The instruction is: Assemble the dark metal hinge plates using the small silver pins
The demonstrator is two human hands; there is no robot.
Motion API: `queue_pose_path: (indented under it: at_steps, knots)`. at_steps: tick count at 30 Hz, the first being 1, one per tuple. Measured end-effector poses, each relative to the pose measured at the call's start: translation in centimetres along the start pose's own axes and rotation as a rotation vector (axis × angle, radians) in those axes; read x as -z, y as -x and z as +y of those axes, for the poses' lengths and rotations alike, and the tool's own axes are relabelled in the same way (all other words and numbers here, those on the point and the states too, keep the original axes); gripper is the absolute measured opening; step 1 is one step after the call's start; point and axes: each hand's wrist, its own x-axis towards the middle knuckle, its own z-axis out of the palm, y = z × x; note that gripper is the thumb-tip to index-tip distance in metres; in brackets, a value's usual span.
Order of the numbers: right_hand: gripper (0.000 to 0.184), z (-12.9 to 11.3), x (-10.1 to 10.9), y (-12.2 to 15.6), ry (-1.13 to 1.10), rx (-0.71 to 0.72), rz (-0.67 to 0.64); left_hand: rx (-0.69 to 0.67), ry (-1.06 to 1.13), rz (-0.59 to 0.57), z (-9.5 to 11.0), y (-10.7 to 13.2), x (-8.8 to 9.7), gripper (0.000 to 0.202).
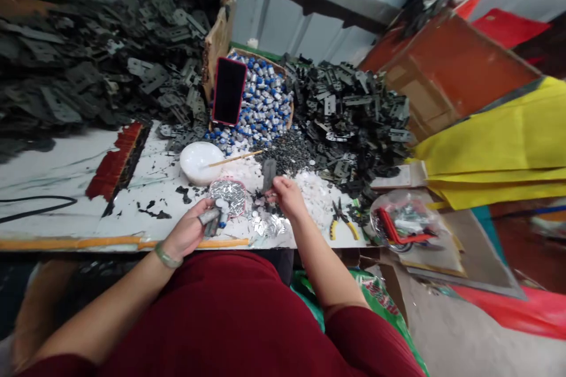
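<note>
My left hand, with a bracelet at the wrist, grips a grey plastic housing; white and blue bits show beside its fingers. My right hand pinches a flat dark grey plastic piece that stands up over the table. Just beyond my left hand lies a pink-rimmed tray of thin silvery metal pieces. A white bowl has a thin wooden stick across it. Loose shiny metal strips and small white pieces lie around my right hand.
Heaps of dark plastic parts rise at the back right and along the left. A phone leans on a box of blue-and-silver components. Yellow-handled pliers and a plastic bag lie at right.
</note>
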Motion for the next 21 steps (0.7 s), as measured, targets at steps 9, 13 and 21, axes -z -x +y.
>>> queue_pose_path:
  at_steps: [9, 13, 21]
  knots:
    - [0.045, 3.3, -6.6, 6.2, -0.112, -0.292, -0.379, -0.175, -0.209, 0.054, 0.0, 0.0, 0.3, 0.037]
    - [0.047, 4.3, -7.0, 5.9, 0.002, -0.28, -0.415, -0.208, -0.284, -0.006, -0.4, 0.3, 0.9, 0.036]
    - [0.051, 2.9, -5.3, 4.5, 0.181, -0.145, -0.636, -0.192, -0.333, -0.133, -1.0, 0.6, 0.6, 0.043]
